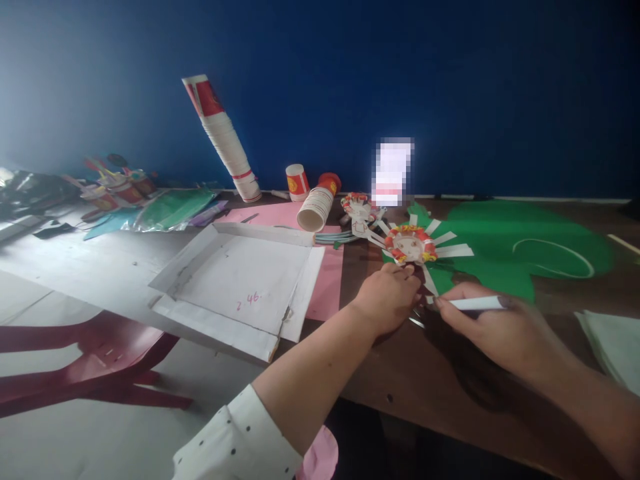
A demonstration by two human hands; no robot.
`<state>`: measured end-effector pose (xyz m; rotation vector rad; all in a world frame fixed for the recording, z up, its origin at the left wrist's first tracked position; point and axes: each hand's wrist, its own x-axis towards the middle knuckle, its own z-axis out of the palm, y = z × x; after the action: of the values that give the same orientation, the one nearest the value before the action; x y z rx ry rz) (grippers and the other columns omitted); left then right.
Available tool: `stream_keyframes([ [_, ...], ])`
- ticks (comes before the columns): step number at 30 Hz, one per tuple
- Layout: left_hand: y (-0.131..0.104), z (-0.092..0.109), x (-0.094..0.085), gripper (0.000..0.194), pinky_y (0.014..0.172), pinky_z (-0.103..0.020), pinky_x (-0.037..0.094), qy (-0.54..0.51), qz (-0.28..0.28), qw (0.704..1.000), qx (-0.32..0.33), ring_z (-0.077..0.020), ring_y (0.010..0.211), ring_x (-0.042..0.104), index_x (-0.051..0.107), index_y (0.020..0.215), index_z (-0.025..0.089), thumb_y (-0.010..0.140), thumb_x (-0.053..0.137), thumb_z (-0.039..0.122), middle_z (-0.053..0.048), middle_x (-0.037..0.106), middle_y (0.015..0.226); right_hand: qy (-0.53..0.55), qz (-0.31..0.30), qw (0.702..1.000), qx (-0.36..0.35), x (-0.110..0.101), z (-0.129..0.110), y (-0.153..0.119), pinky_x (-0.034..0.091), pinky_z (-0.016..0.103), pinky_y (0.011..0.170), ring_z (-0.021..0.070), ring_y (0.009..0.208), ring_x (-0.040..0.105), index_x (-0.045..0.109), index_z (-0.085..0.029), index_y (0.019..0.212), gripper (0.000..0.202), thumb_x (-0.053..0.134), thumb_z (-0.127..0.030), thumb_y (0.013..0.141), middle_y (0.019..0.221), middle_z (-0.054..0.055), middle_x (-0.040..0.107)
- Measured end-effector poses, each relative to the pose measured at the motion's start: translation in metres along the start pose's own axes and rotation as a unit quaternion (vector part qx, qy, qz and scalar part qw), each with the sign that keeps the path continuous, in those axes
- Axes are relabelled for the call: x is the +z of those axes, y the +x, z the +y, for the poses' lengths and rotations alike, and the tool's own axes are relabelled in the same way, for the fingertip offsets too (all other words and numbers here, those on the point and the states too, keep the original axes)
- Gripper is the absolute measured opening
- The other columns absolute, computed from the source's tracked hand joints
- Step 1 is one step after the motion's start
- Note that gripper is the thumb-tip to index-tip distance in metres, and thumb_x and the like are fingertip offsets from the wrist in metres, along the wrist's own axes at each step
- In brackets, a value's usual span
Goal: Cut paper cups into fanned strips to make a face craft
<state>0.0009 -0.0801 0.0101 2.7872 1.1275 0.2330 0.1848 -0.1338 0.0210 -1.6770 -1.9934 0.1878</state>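
While the right hand (505,340) is pinching a slim white marker (477,303) between thumb and fingers, the left hand (390,300) is resting at the near edge of a round paper craft (409,248). The left fingers are bending toward the craft; whether they are pressing together or gripping it, I cannot tell. The craft is lying on the brown table (425,393), overlapping a green sheet (495,233); white strips are fanning out from its red-and-yellow rim, and one is pointing nearer, toward the marker's left end. A pale curved line (570,267) is showing on the sheet's right part.

Just beyond the craft, to the left, a second paper craft (357,210) is lying near a blurred bright rectangle (393,170). Farther left, a bundle of grey-blue sticks (335,237), a lying stack of cups (316,208) and an upright red-and-white cup (297,182) are sitting near the blue wall (325,80). A tall stack of cups (225,143) is tilting leftward there.

On the near left, a shallow white tray (235,280) bearing red handwriting is partly covering a pink sheet (327,293). At the far left, filled cups (125,190) are standing beside a green packet (173,208); a red chair (107,353) is standing nearer. White sheets (617,340) are lying at the right.
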Motion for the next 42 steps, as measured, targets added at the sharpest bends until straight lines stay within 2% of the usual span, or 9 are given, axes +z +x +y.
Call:
stream_keyframes([
  [10,0.001,0.001,-0.001,0.032,0.103,-0.037,0.050,0.000,-0.004,1.000,0.000,-0.0252,0.124,0.054,0.062,0.121,0.014,0.102,0.042,0.031,-0.011,0.058,0.139,0.006,-0.005,1.000,-0.006,-0.001,-0.001,0.001,0.041,0.030,0.052,0.0186,0.050,0.060,0.056,-0.027,0.061,0.029,0.053,-0.046,0.082,0.055,-0.001,0.061],
  [20,0.001,-0.001,0.002,0.031,0.104,-0.036,0.049,-0.008,-0.003,1.000,-0.002,-0.0244,0.126,0.052,0.062,0.121,0.015,0.102,0.042,0.029,-0.009,0.057,0.145,0.022,0.017,1.000,0.011,-0.002,0.008,-0.004,0.044,0.031,0.055,0.0199,0.056,0.064,0.066,-0.029,0.074,0.029,0.056,-0.052,0.088,0.065,-0.002,0.070],
  [23,0.002,-0.004,0.004,0.031,0.105,-0.036,0.048,-0.009,-0.004,1.000,0.004,-0.0236,0.126,0.053,0.063,0.120,0.015,0.102,0.039,0.022,-0.008,0.057,0.145,0.029,0.020,0.999,0.001,-0.002,0.007,-0.005,0.043,0.030,0.054,0.0190,0.054,0.063,0.065,-0.029,0.073,0.025,0.059,-0.047,0.088,0.063,-0.003,0.070],
  [27,0.002,-0.008,0.002,0.032,0.107,-0.036,0.046,-0.011,-0.020,0.999,0.023,-0.0238,0.128,0.052,0.062,0.122,0.013,0.096,0.045,0.012,-0.011,0.056,0.146,0.051,0.040,0.998,-0.018,-0.002,0.002,-0.004,0.043,0.031,0.053,0.0195,0.056,0.064,0.066,-0.028,0.072,0.023,0.059,-0.043,0.087,0.065,-0.001,0.072],
  [33,0.001,-0.006,-0.007,0.034,0.109,-0.035,0.045,-0.011,-0.040,0.999,0.025,-0.0237,0.131,0.052,0.061,0.125,0.013,0.094,0.047,0.011,-0.011,0.056,0.146,0.067,0.049,0.995,-0.046,0.004,-0.001,-0.003,0.043,0.032,0.054,0.0210,0.060,0.066,0.066,-0.027,0.073,0.025,0.056,-0.044,0.088,0.068,0.001,0.073],
  [42,0.000,-0.006,-0.004,0.032,0.108,-0.035,0.045,-0.013,-0.024,0.999,0.029,-0.0236,0.128,0.054,0.063,0.121,0.012,0.094,0.047,0.012,-0.013,0.056,0.145,0.063,0.037,0.997,-0.025,0.014,0.007,-0.001,0.047,0.033,0.064,0.0226,0.071,0.069,0.069,-0.026,0.079,0.026,0.057,-0.046,0.089,0.078,0.002,0.075],
])
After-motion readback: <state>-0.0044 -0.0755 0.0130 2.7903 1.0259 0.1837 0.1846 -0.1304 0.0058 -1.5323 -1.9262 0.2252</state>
